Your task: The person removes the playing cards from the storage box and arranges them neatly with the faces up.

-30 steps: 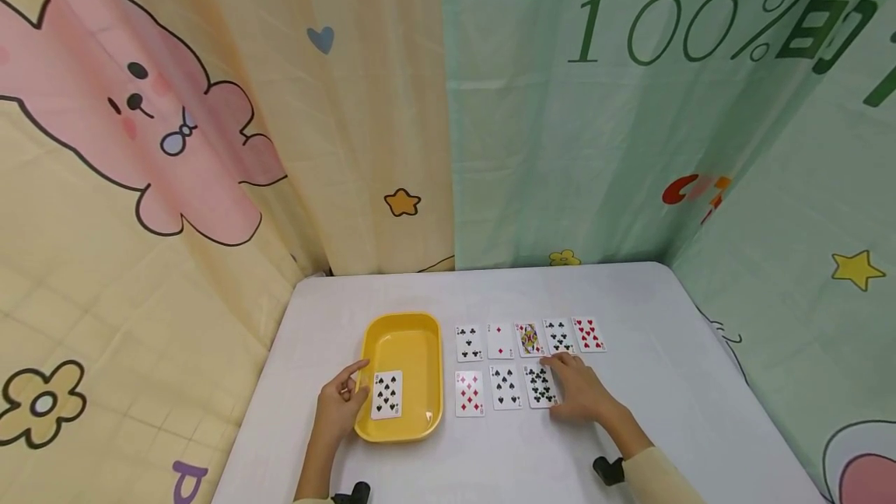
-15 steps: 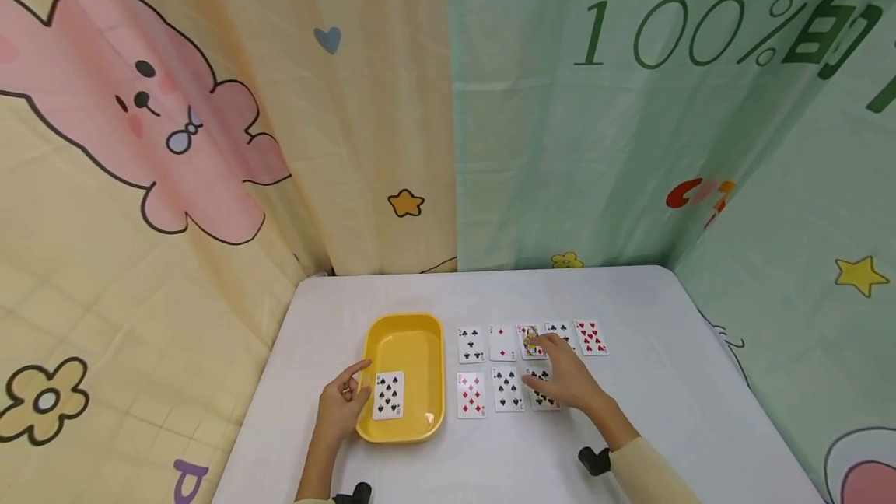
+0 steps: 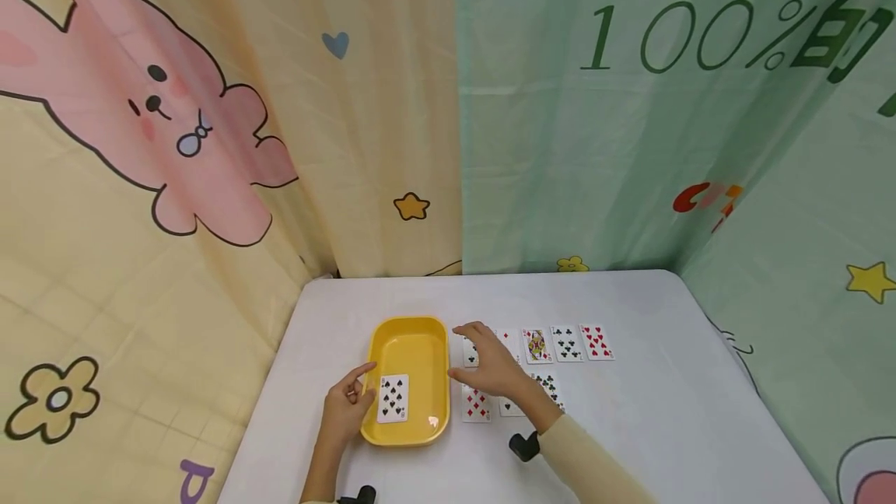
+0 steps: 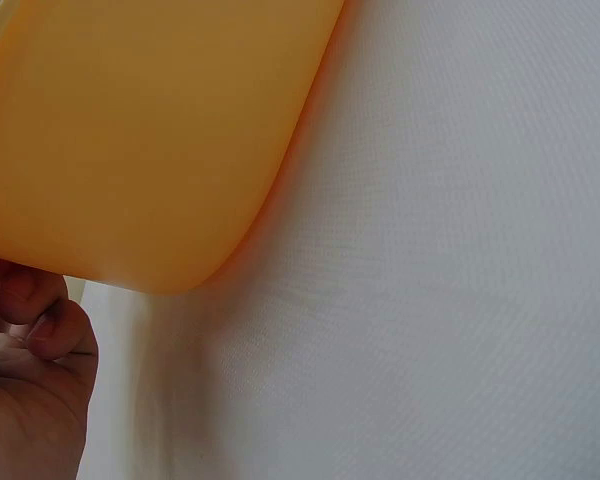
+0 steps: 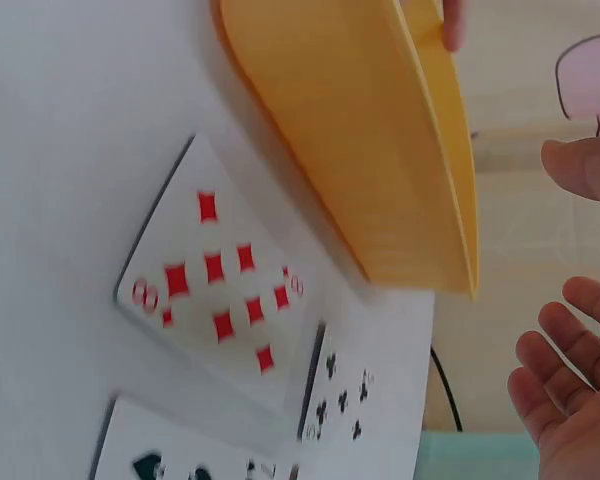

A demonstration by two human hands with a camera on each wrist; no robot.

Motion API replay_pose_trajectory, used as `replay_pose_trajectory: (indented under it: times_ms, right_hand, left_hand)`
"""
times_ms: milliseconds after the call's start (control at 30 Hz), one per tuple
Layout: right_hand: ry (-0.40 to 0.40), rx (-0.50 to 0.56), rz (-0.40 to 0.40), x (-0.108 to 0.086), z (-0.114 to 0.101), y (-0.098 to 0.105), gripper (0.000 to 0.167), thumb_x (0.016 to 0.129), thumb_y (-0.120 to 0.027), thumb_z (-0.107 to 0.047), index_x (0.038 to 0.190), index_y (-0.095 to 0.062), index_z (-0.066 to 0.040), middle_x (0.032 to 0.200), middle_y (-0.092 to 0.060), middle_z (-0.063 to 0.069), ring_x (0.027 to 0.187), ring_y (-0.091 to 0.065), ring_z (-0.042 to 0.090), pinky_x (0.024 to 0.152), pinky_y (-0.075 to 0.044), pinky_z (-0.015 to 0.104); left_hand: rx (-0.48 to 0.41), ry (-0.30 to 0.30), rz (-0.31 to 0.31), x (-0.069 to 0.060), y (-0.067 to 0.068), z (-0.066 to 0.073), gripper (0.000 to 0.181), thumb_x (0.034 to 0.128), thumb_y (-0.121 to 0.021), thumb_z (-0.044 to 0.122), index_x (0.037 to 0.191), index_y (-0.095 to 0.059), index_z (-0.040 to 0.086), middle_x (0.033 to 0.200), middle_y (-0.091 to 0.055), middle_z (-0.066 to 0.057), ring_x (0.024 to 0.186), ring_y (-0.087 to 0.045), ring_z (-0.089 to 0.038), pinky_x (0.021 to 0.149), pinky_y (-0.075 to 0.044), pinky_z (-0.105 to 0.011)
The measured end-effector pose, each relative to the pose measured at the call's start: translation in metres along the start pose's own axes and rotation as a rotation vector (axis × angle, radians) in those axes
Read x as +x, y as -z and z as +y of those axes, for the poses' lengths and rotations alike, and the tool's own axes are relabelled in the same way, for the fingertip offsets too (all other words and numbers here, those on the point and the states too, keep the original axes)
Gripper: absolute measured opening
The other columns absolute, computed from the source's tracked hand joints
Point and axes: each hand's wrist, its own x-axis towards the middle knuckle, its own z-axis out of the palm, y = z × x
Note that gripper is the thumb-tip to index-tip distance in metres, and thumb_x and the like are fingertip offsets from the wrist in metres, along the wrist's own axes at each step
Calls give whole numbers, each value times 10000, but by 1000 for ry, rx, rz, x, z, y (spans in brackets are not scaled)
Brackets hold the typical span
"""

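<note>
My left hand grips the left rim of a yellow tray; in the left wrist view its curled fingers sit against the tray's edge. A spades playing card lies face up in the tray's lower left. Held over the left end of the card rows, my right hand has its thumb and fingers spread with nothing between them, close to the tray's right side. Beneath it lie the eight of diamonds and a clubs card, both partly covered in the head view.
More face-up cards continue rightward in two rows: a face card, a clubs card and a hearts card at the back. Another clubs card shows behind the right forearm. Printed curtains border the white table.
My right hand has moved left from the clubs card at the front row's right end, across the rows toward the tray, carrying nothing visible. The left hand stays at the tray.
</note>
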Motion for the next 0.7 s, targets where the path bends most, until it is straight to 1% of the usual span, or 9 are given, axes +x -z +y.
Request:
replay_pose_trajectory:
  times_ms: [133,233,333,433,500,600,700]
  right_hand:
    - [41,1,-62,13,-19,-25,802,851,-782,-502,1504,-484,-144,1499,-491,38,1354,-533,252,1112,-476,479]
    - [66,-16,-106,19,-29,-42,823,849,-784,-487,1522,-458,-144,1512,-476,39,1349,-533,232,1115,-477,443]
    - [96,-63,-138,24,-39,-55,838,838,-800,-441,1530,-449,-124,1518,-472,55,1342,-533,232,1109,-485,420]
    - [118,-122,-166,30,-45,-66,865,824,-813,-431,1534,-443,-106,1524,-467,67,1354,-517,234,1116,-478,396]
    - [116,-143,-189,33,-48,-71,893,809,-829,-435,1536,-439,-91,1529,-462,79,1360,-508,244,1118,-477,391]
    - [91,-173,-228,38,-51,-79,944,779,-857,-455,1538,-437,-82,1539,-455,84,1365,-503,248,1116,-479,378]
    - [59,-234,-260,42,-53,-86,1009,737,-881,-525,1537,-442,-95,1547,-454,76,1360,-505,246,1106,-487,377]
  left_hand:
    - [-3,-10,8,0,-1,-1,471,888,-718,-29,1308,-703,184,771,-432,4,552,-317,-32,482,-302,-177]
    - [-8,-8,7,-1,-2,-1,472,885,-724,-25,1306,-705,188,780,-434,3,558,-320,-36,486,-301,-175]
    - [-14,-6,-3,-1,-2,-2,475,886,-725,-23,1310,-701,192,790,-436,6,566,-327,-37,492,-307,-172]
    - [-26,-13,-5,-1,-2,-3,469,886,-728,-26,1304,-705,186,786,-438,1,565,-330,-39,491,-307,-172]
    - [-28,-15,-5,0,-1,-3,466,888,-726,-27,1302,-705,185,787,-438,2,564,-331,-37,489,-309,-172]
    - [-25,-15,-7,0,-1,-2,465,888,-727,-25,1302,-705,186,792,-437,4,565,-332,-34,487,-312,-173]
    - [-29,-21,-3,1,0,-2,465,883,-731,-27,1294,-710,188,790,-439,1,559,-332,-35,483,-310,-173]
